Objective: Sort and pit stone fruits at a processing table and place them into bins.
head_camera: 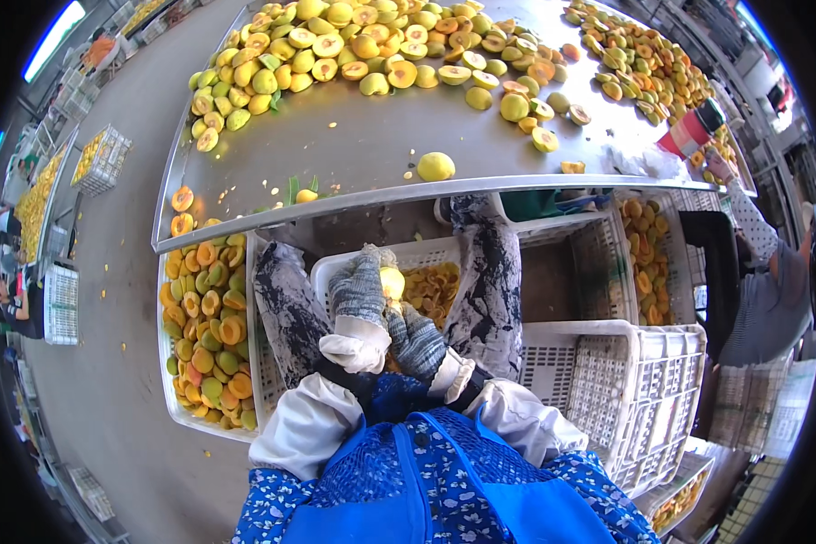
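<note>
Both of my hands wear grey knitted gloves and meet above a white plastic crate [323,272] between my knees. My left hand [359,292] has its fingers closed on a yellow fruit [392,283], which looks like an apricot or a peach. My right hand [415,340] is just below the fruit, its fingers bent close against it; whether it grips the fruit or a small tool is hidden. Cut fruit pieces [432,289] lie in the crate below. A whole yellow fruit [436,166] rests near the front edge of the metal table [353,143].
Whole and halved fruit [326,44] are heaped across the table. A crate of fruit halves [207,333] stands at the left, an upright white crate [653,401] at the right. A co-worker's gloved hand [719,166] is at the table's right end, by a red and black container [692,128].
</note>
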Available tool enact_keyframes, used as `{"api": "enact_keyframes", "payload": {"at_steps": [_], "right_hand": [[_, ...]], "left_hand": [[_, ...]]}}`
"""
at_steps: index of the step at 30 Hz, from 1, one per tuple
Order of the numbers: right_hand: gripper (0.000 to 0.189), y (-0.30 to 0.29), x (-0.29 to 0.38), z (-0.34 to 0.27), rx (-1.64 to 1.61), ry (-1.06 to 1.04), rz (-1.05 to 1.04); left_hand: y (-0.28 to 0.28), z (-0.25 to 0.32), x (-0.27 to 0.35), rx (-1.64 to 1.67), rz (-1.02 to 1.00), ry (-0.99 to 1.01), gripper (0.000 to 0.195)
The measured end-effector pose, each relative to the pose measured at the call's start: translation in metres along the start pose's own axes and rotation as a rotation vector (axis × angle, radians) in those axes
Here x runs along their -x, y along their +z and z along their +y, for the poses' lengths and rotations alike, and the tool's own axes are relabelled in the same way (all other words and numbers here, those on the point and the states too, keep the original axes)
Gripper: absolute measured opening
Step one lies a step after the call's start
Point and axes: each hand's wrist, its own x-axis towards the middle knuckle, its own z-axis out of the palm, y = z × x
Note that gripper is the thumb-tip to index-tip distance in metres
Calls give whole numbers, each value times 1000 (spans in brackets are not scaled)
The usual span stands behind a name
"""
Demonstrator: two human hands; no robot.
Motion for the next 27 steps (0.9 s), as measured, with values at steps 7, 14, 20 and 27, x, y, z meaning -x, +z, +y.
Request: {"api": "enact_keyframes", "payload": {"at_steps": [7,14,20,27], "right_hand": [[33,21,-10,31,-1087,223,59],[32,-34,-18,-6,33,-226,-246],[20,-33,-14,-24,592,-537,-68],[20,-24,-22,16,358,-264,-206]], "left_hand": [[-13,-25,-22,116,-200,178,27],[-21,-17,-19,99,-310,368,24],[-23,-34,-39,-408,-289,562,18],[-39,-22,-56,-1329,-584,620,14]]}}
